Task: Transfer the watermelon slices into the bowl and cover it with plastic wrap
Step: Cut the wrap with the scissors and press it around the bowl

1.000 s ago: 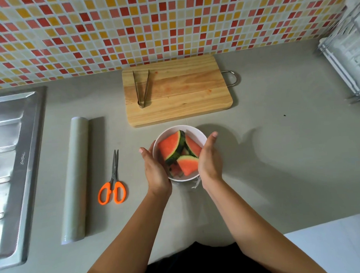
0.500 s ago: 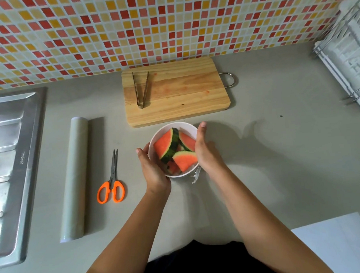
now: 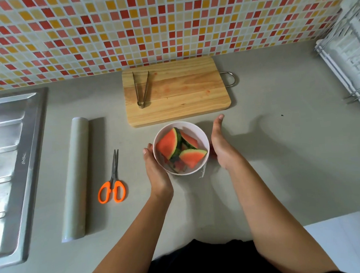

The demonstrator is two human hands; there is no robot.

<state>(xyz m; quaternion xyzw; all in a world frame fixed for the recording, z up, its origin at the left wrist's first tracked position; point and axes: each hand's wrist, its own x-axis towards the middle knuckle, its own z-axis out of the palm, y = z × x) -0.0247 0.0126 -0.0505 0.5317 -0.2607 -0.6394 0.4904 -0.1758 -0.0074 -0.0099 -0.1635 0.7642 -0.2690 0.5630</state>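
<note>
A white bowl (image 3: 204, 135) stands on the grey counter just in front of the cutting board, with several watermelon slices (image 3: 168, 143) in it. A crumpled edge of clear film (image 3: 202, 173) hangs at its near right rim. My left hand (image 3: 156, 173) lies against the bowl's left wall, fingers along its side. A small gap separates my right hand (image 3: 221, 146) from the bowl's right side; its fingers are straight and hold nothing. The roll of plastic wrap (image 3: 77, 175) lies to the left.
Orange-handled scissors (image 3: 113, 185) lie between the roll and the bowl. Metal tongs (image 3: 141, 90) rest on the wooden cutting board (image 3: 183, 98) behind the bowl. A steel sink drainer (image 3: 9, 166) is at the far left, a white dish rack (image 3: 350, 54) at the far right.
My right hand has come off the bowl's right side and moved a little to the right. The left hand stays against the bowl.
</note>
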